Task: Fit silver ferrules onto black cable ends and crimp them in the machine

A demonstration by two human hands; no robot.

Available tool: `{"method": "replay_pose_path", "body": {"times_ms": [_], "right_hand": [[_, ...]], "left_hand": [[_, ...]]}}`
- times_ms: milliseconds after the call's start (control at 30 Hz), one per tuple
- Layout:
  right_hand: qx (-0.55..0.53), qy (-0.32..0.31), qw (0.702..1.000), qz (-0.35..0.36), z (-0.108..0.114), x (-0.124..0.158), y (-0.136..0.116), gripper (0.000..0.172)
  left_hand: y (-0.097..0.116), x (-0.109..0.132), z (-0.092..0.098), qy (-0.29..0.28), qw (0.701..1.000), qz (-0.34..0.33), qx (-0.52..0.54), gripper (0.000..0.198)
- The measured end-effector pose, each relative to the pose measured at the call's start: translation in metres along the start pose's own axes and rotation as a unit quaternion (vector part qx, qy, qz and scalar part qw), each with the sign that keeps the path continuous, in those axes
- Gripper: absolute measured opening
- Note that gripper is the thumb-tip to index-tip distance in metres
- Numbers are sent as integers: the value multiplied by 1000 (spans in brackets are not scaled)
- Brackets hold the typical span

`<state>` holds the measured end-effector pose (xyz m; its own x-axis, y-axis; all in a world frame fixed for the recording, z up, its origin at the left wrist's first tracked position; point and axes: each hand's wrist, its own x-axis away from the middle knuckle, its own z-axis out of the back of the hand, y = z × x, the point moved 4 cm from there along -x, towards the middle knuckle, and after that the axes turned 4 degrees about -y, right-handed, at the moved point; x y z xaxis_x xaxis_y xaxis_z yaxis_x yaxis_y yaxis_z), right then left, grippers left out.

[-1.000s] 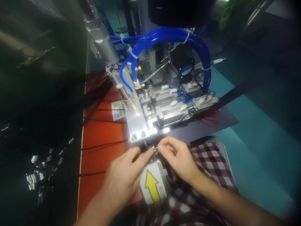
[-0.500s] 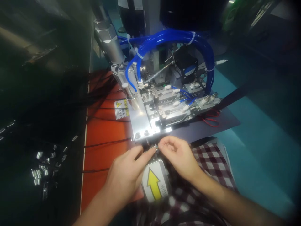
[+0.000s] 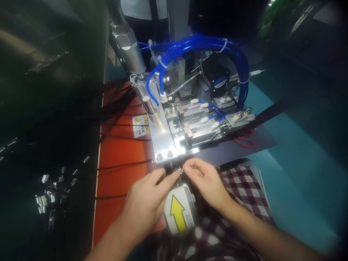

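My right hand [image 3: 205, 179] is closed in a pinch, its fingertips on a small shiny metal piece [image 3: 182, 169] just in front of the machine's front edge. My left hand [image 3: 148, 195] meets it from the other side. Its thumb stretches to the same piece, while the other fingers curl down and are partly hidden. The piece is too small to name and mostly covered by the fingertips. Below the hands is a white cover with a yellow arrow [image 3: 178, 214]. Directly beyond them stands the bright metal plate [image 3: 163, 143] of the machine.
Thick blue air hoses [image 3: 201, 41] arch over pneumatic cylinders [image 3: 202, 132]. A warning label [image 3: 140, 125] and several black cords lie on the orange surface [image 3: 116, 152]. Several small shiny metal pieces [image 3: 43, 199] are scattered on the dark area at left. A checkered garment [image 3: 244, 185] covers the lap.
Both hands stay almost in place at the small metal piece. The right fingers have shifted very slightly, and the view has tilted a little.
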<state>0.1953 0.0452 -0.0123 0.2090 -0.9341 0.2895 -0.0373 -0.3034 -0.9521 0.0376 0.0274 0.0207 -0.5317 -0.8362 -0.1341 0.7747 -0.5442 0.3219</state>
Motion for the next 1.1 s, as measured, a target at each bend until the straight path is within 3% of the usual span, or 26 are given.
{"method": "replay_pose_path", "body": {"times_ms": [300, 500, 633, 733, 933, 1100], "right_hand": [[67, 26, 997, 6, 0, 0, -6, 17], [193, 33, 969, 151, -3, 4, -15, 14], [204, 28, 961, 187, -3, 4, -13, 15], [183, 39, 967, 175, -3, 3, -9, 14], [80, 58, 994, 36, 4, 2, 1, 16], [121, 81, 987, 70, 10, 9, -6, 13]], "left_hand": [[2, -4, 10, 12, 999, 2, 49, 30], [2, -3, 10, 8, 999, -2, 33, 32], [2, -3, 10, 7, 999, -5, 33, 32], [3, -3, 9, 11, 999, -5, 34, 32], [4, -4, 10, 16, 999, -2, 38, 31], [3, -5, 10, 16, 999, 1, 37, 31]]}}
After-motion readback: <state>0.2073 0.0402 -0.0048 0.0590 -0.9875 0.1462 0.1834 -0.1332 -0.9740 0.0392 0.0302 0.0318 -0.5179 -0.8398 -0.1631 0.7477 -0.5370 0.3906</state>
